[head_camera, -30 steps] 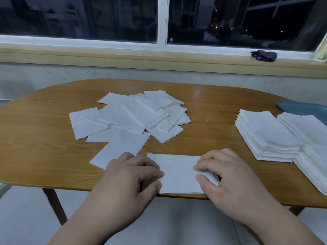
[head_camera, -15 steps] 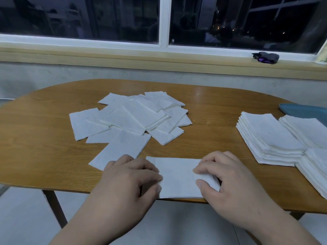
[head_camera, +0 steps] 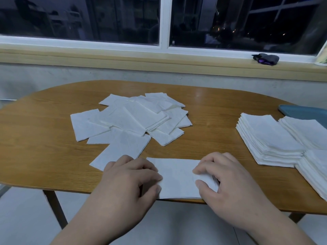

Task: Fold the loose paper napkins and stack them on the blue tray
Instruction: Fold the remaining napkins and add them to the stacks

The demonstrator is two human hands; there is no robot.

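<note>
A white paper napkin [head_camera: 177, 175], folded into a long rectangle, lies at the table's front edge. My left hand [head_camera: 129, 181] pinches its left end between thumb and fingers. My right hand [head_camera: 228, 179] pinches its right end, which is lifted slightly. A heap of several loose napkins [head_camera: 134, 119] is spread over the middle of the table. Stacks of folded napkins [head_camera: 269, 138] stand at the right, over the blue tray [head_camera: 304, 111], of which only a far corner shows.
The oval wooden table [head_camera: 212, 121] stands below a window sill. A dark bundle with a purple part [head_camera: 266, 58] lies on the sill at the right. More folded stacks [head_camera: 313, 167] reach the frame's right edge.
Both hands stay at the ends of the napkin with hardly any movement. My right fingers have curled the right end up a little.
</note>
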